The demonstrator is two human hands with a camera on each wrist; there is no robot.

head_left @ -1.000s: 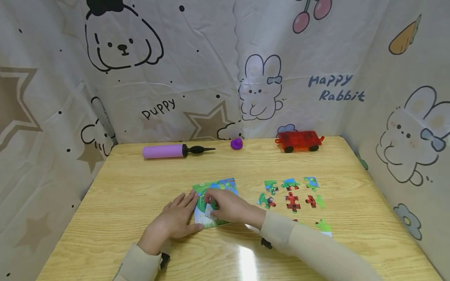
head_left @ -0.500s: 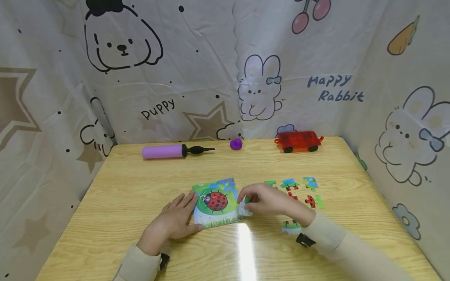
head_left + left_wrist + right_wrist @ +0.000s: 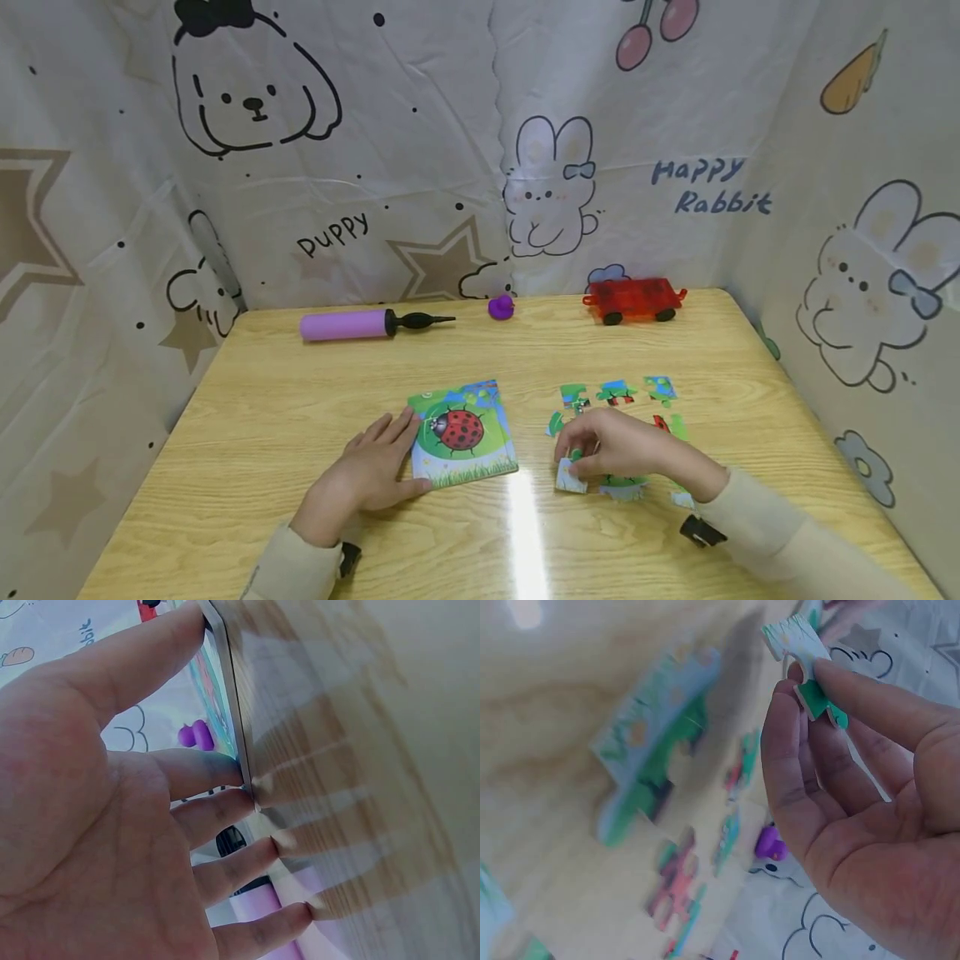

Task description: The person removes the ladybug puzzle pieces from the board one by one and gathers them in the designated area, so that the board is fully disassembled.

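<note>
My right hand (image 3: pixel 630 450) pinches a jigsaw piece (image 3: pixel 570 477), white and green with grass tips, at the near left of the loose pieces. In the right wrist view the piece (image 3: pixel 801 643) stands out between thumb and fingertips. My left hand (image 3: pixel 367 471) lies on the table with its fingers spread, thumb and fingertips at the left edge of a square ladybug puzzle board (image 3: pixel 491 450). The left wrist view shows the edge of the board (image 3: pixel 229 682) between thumb and index finger. Behind the right hand lie loose pieces, such as a blue and red one (image 3: pixel 617 390); others are partly hidden.
Along the back of the wooden table (image 3: pixel 337 533) lie a purple hand pump (image 3: pixel 345 325), a small purple rubber duck (image 3: pixel 501 307) and a red toy wagon (image 3: pixel 633 300). A printed curtain (image 3: pixel 420 167) rises behind and at both sides.
My right hand has moved right, from over the board to the loose pieces, carrying the jigsaw piece. The ladybug picture has come into view. The left hand has stayed by the board.
</note>
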